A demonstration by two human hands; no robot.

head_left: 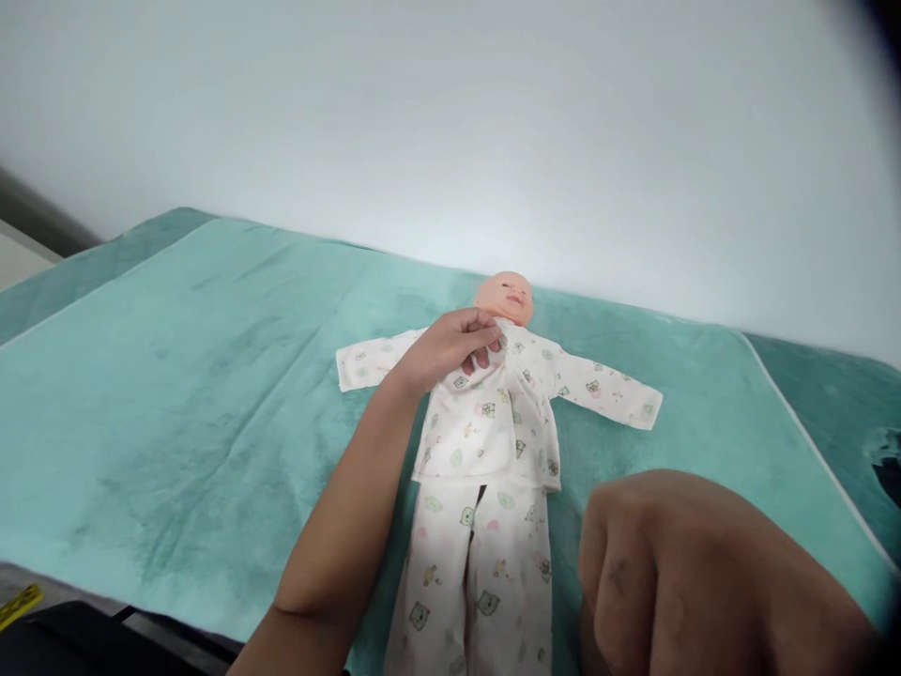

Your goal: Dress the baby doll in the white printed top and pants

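Observation:
A baby doll (516,291) lies face up on a green blanket, wearing a white pajama top (468,432) and matching pajama pants (507,577) with small green and pink animal prints. Both sleeves stretch out sideways. My left hand (461,345) reaches up over the chest, its fingers bent and closed on the cloth of the top just below the neck. In the lower right, close to the camera, my right hand (676,573) is curled into a fist beside the pants, apart from the doll. The underside of this fist is hidden.
The green blanket (211,376) covers a padded surface against a white wall (422,122). A dark object (84,643) and a yellow strip (20,606) show at the lower left. Something dark (888,465) sits at the right edge.

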